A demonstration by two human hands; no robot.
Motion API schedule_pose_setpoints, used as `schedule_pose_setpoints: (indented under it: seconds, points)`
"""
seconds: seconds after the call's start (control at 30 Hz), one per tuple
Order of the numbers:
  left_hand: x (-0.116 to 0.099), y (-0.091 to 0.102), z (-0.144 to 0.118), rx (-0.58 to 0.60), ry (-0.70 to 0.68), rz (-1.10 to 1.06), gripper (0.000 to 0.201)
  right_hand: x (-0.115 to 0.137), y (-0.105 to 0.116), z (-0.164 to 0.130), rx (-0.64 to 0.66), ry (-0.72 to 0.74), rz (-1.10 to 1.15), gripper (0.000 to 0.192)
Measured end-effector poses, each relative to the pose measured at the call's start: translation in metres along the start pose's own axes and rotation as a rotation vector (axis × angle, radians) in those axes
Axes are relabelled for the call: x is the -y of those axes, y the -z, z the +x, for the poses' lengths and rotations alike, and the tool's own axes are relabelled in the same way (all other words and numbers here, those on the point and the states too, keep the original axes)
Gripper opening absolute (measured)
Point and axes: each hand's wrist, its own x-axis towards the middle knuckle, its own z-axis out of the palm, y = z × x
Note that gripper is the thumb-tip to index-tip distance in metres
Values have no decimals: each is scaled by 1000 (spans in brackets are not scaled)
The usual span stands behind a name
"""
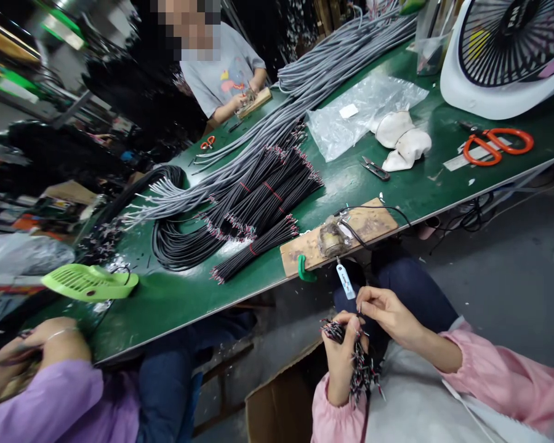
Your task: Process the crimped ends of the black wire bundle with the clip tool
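My left hand (pixel 340 354) is closed around a bundle of short black cables (pixel 364 369) with stripped red, white and dark wire ends, held over my lap. Just to its right, my right hand (pixel 390 314) pinches a thin wire end at the top of the bundle; the tip is too small to make out fully. Beyond my hands, a wooden board (pixel 373 215) lies on the table edge with a small grimy device (pixel 332 239) mounted on it. A green clamp (pixel 306 269) grips the board's edge, and a blue-white tag (pixel 345 282) hangs from the device.
On the green table (pixel 166 320) lie black cable bundles (pixel 263 191), long grey cables (pixel 332 61), orange-handled scissors (pixel 498 146), thread snips (pixel 375 168) and a white fan (pixel 498 55). A co-worker in purple (pixel 50 400) sits left; another person works across. A cardboard box (pixel 277 400) stands below.
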Motion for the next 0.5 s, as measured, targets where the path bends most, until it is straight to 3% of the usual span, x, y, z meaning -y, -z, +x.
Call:
schedule_pose_setpoints:
  seconds: [0.1,0.33,0.5]
  points:
    - [0,1,0,-5,30,-36,28,2,-3,-2,2,-8,21,25]
    - [0,4,0,-31,66,-133,28,4,8,-3,-10,86,-288,16]
    - [3,7,1,13,35,-120,22,5,9,-3,36,133,-287,13]
